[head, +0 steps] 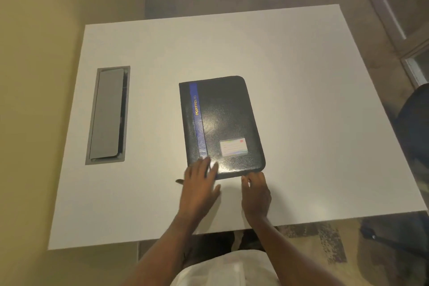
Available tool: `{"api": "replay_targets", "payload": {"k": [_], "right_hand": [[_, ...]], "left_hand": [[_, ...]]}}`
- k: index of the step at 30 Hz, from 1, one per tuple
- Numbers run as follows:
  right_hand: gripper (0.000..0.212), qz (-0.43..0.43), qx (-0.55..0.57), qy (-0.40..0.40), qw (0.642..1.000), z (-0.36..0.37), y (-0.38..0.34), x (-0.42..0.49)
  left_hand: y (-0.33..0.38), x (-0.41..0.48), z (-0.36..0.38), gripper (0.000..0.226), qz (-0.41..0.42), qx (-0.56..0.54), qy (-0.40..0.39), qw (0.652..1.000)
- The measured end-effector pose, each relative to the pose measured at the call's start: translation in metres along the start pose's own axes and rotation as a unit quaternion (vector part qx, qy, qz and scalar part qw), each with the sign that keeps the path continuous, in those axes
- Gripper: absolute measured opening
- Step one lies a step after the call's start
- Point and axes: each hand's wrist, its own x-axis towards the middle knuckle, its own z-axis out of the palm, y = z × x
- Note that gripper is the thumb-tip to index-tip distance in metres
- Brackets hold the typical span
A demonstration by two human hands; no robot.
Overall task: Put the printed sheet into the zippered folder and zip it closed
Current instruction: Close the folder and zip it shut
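A black zippered folder [222,123] with a blue stripe, gold "PORTFOLIO" lettering and a small label lies closed and flat on the white table [313,111]. My left hand [199,183] rests flat with fingers spread on the folder's near left corner. At the folder's near edge, close to the right corner, my right hand [255,190] has its fingers curled against the edge; whether they pinch a zip pull is hidden. A small dark tab [179,181] pokes out left of my left hand. No printed sheet is in sight.
A grey cable hatch [108,115] is set into the table at the left. A dark chair [415,132] stands off the right edge. A yellow wall runs along the left side. The table's near edge is just below my wrists.
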Motion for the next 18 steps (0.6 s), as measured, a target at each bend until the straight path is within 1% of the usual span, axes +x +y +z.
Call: {"api": "replay_targets", "payload": {"k": [2, 4, 5, 7, 9, 10, 12, 15, 18], "right_hand": [[0.007, -0.041, -0.035, -0.009, 0.998, -0.001, 0.004, 0.002], [0.005, -0.050, -0.036, -0.009, 0.998, -0.003, 0.006, 0.006], [0.008, -0.053, -0.028, -0.009, 0.998, -0.004, 0.006, 0.006], [0.014, -0.087, -0.013, -0.027, 0.996, -0.005, 0.006, 0.005], [0.018, -0.136, -0.021, -0.062, 0.989, -0.003, 0.003, 0.001], [0.020, -0.147, -0.034, -0.077, 0.986, -0.002, 0.002, 0.000], [0.022, -0.141, -0.068, -0.070, 0.985, -0.003, 0.001, 0.001], [0.017, -0.093, -0.122, -0.020, 0.988, -0.013, 0.006, 0.005], [0.014, -0.036, -0.105, 0.022, 0.994, -0.029, 0.015, 0.015]], "left_hand": [[0.022, 0.023, 0.008, 0.085, 0.016, 0.004, -0.068, 0.998], [0.032, 0.041, 0.018, 0.092, 0.008, 0.023, -0.116, 0.993], [0.033, 0.046, 0.023, 0.092, 0.002, 0.032, -0.127, 0.991], [0.036, 0.052, 0.029, 0.086, 0.000, 0.049, -0.133, 0.990], [0.036, 0.053, 0.031, 0.079, 0.018, 0.065, -0.136, 0.988], [0.036, 0.053, 0.031, 0.076, 0.030, 0.070, -0.137, 0.988], [0.035, 0.054, 0.029, 0.072, 0.044, 0.072, -0.141, 0.986], [0.031, 0.054, 0.023, 0.072, 0.063, 0.080, -0.148, 0.984], [0.027, 0.052, 0.015, 0.072, 0.083, 0.105, -0.160, 0.978]]}}
